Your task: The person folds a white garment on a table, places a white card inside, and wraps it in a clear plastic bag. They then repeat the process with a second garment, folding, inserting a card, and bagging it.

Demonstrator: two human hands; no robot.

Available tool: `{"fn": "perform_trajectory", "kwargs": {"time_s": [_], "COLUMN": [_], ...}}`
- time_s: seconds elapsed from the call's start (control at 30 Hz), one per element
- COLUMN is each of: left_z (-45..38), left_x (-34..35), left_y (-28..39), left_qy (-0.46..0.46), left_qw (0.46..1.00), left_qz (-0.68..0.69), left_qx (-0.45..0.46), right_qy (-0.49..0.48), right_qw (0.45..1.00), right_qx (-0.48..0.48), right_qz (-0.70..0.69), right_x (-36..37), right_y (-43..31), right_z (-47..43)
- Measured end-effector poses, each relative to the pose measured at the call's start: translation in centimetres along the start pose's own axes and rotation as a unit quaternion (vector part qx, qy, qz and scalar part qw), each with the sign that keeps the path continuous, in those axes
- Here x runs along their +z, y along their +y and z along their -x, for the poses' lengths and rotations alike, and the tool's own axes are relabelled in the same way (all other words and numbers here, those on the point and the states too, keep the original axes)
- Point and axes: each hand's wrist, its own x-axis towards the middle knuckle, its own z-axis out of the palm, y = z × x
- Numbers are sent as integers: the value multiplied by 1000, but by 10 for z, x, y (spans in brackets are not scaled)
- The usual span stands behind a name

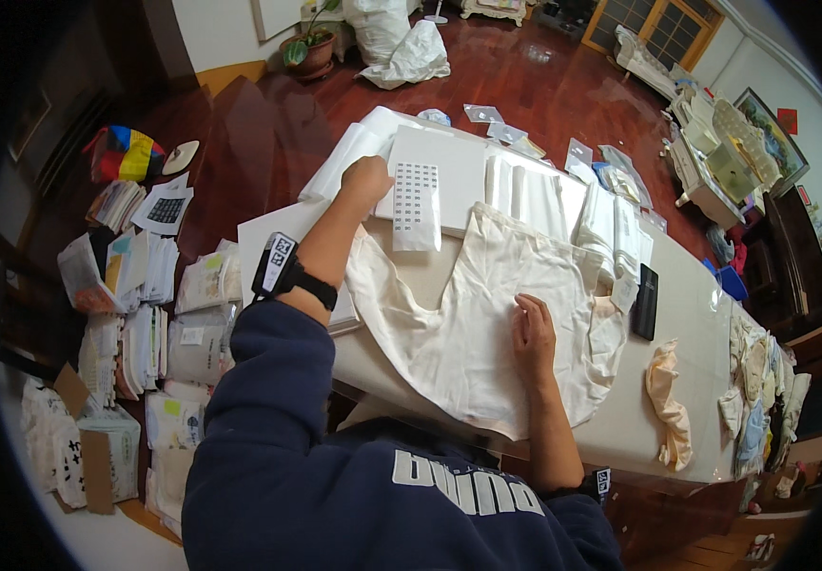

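A cream cloth garment (468, 321) lies spread out on the table in front of me. My right hand (534, 335) rests on its middle, fingers loosely curved, with nothing seen in them. Farther off, my left hand (368, 182) reaches to the edge of a stack of white sheets or bags (357, 153). Its fingers are curled and turned away, so whether they grip anything is hidden. Just right of that hand, a white sheet of small printed stickers (417, 207) overlaps a pale flat stack (436, 171) and hangs over its near edge.
Folded white bags (529, 193) lie along the table's far side. A black phone (644, 303) and a twisted peach cloth piece (668, 407) are to the right. Piled garments (760, 392) hang at the right end. Packets (200, 342) and paper stacks (143, 342) line the left.
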Motion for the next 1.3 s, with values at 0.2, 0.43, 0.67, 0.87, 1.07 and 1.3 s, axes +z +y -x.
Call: {"fn": "perform_trajectory", "kwargs": {"time_s": [0.2, 0.43, 0.67, 0.87, 1.07, 1.3], "left_z": [-6, -11, -21, -25, -43, -26], "left_x": [18, 27, 39, 43, 39, -16], "left_y": [8, 6, 5, -2, -28, -35], "left_qy": [13, 38, 71, 64, 4, 285], "left_qw": [997, 996, 993, 995, 979, 956], "left_qz": [5, 0, -29, 5, 182, 66], "left_qx": [-72, -75, -90, -79, -88, -8], "right_qy": [1, 0, -7, -8, 0, 8], "right_qw": [1000, 999, 1000, 1000, 1000, 1000], "right_qx": [3, -8, -9, -14, 26, 25], "right_qz": [21, 38, 26, 25, -14, -13], "right_x": [2, -2, -1, 0, 2, 3], "right_y": [2, -3, -1, 4, 7, 8], "right_z": [1, 0, 0, 1, 1, 2]}}
